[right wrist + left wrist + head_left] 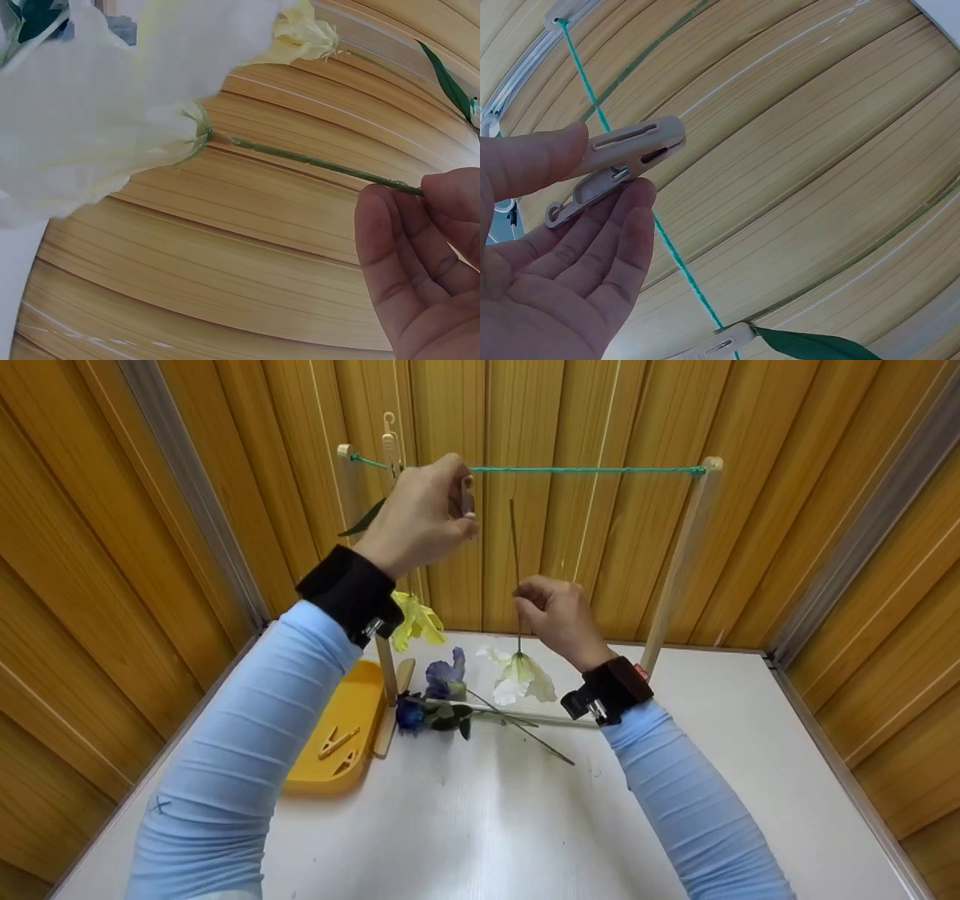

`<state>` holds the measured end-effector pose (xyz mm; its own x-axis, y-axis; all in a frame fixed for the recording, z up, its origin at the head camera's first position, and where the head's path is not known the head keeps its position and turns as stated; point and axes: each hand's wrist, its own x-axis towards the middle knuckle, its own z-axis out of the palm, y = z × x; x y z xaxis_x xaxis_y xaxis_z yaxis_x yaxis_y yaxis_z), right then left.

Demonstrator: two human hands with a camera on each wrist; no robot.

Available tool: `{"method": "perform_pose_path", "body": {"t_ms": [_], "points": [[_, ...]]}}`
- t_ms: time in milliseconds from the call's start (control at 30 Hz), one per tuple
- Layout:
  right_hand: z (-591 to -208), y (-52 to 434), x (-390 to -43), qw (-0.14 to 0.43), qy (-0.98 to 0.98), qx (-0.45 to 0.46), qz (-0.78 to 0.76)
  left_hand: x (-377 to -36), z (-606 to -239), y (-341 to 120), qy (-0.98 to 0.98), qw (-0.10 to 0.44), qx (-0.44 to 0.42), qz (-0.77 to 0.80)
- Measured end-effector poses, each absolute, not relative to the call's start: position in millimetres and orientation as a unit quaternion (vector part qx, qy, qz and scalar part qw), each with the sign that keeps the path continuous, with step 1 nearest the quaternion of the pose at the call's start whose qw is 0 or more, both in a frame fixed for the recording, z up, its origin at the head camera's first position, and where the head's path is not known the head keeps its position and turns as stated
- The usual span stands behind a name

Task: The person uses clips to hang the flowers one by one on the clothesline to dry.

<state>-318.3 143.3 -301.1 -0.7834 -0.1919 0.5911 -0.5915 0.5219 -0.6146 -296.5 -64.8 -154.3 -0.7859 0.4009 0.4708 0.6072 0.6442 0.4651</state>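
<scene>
My left hand [421, 514] pinches a beige clothespin [634, 146] between thumb and fingers, close to the green cord [570, 470]. My right hand [561, 615] pinches the thin stem of a white flower [523, 679], which hangs bloom-down with its stem pointing up toward the cord. Left of it, a yellow flower [415, 619] hangs upside down. In the left wrist view a second clothespin [724, 343] sits on the cord beside a green leaf [810, 345]. My left hand hides part of the cord in the head view.
On the white table [465, 825] lie a purple flower [446, 675] and a blue rose [410, 712]. A yellow tray [322, 784] with clothespins [339, 742] stands at left. Wooden posts [679, 566] carry the cord; panelled walls [885, 660] enclose the table.
</scene>
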Motion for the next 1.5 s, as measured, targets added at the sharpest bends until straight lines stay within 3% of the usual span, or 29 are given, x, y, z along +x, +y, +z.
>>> {"method": "perform_pose_path", "body": {"t_ms": [333, 667, 900, 1233, 1500], "points": [[-275, 134, -327, 0.203, -0.857, 0.22, 0.42, -309, -114, -56, -0.91, 0.16, -0.273, -0.267], [-263, 125, -340, 0.17, -0.841, 0.214, 0.466, -324, -92, -56, -0.918, 0.198, -0.256, -0.231], [-259, 116, -346, 0.159, -0.848, 0.209, 0.46, -335, -93, -60, -0.9, 0.236, -0.256, -0.264], [-265, 100, -352, 0.128, -0.857, 0.193, 0.46, -344, -105, -63, -0.887, 0.247, -0.219, -0.324], [-265, 92, -355, 0.148, -0.851, 0.196, 0.464, -343, -104, -65, -0.873, 0.265, -0.2, -0.357]]}}
